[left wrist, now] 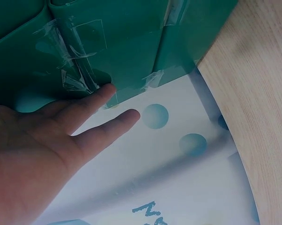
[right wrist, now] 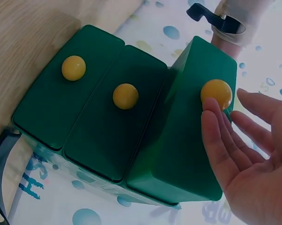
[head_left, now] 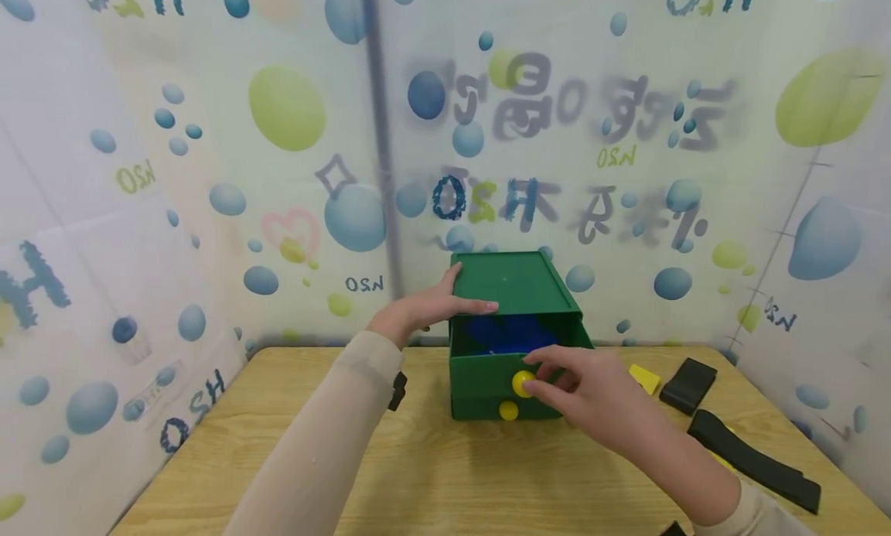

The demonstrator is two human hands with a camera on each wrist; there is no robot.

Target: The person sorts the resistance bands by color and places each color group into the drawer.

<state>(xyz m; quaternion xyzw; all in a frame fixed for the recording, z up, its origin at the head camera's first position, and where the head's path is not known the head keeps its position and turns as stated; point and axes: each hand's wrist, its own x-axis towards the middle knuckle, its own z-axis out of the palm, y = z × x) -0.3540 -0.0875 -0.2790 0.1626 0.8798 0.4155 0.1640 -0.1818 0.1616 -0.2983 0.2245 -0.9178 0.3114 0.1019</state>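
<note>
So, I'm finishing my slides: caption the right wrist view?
Right hand at the yellow knob of a pulled-out green drawer, beside two closed drawers.

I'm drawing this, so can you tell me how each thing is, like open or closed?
Top green drawer, pulled open
Middle green drawer, closed
Bottom green drawer, closed
Left hand, resting on the drawer cabinet
Right hand, at the top yellow knob; grip unclear
Clear tape, wrinkled on the drawer cabinet's side
Long black strip, lying on the table
</note>
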